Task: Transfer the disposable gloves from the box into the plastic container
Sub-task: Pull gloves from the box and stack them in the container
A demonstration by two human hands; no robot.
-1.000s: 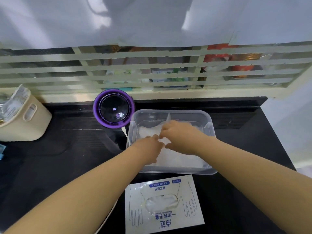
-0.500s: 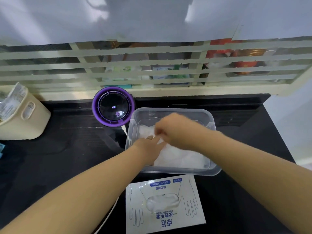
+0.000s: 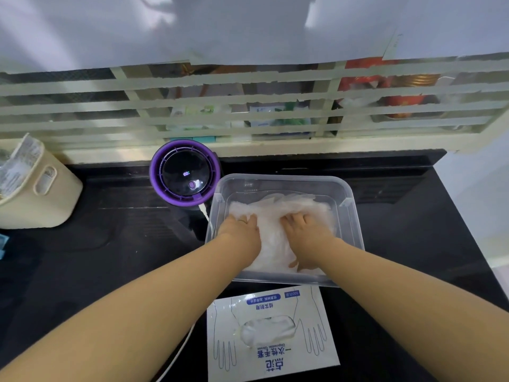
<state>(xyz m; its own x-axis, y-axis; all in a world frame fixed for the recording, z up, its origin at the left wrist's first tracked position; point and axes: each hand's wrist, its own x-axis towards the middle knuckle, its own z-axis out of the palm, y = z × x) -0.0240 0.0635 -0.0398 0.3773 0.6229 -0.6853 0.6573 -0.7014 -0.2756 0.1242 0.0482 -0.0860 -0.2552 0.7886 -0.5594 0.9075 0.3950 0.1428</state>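
Here both hands are down inside the clear plastic container (image 3: 349,216), which sits on the black counter (image 3: 82,257). The left hand (image 3: 241,232) lies palm-down on the left part of the heap of translucent disposable gloves (image 3: 275,213), fingers curled loosely over the material; a ring shows on one finger. The right hand (image 3: 305,238) presses flat on the right part of the same heap, fingers spread, thumb pointing toward the near wall. Neither hand visibly pinches or lifts anything; whether any film is caught under the palms cannot be told. The gloves fill most of the container floor, bunched higher toward the far wall. Just in front of the container lies the flat white glove box (image 3: 275,332), printed with blue text and hand outlines, with more gloves showing through its oval opening. Just left of the container's far corner stands a round purple-rimmed device (image 3: 185,173) with a white cable (image 3: 205,213). A beige bin (image 3: 35,188) stands far left.
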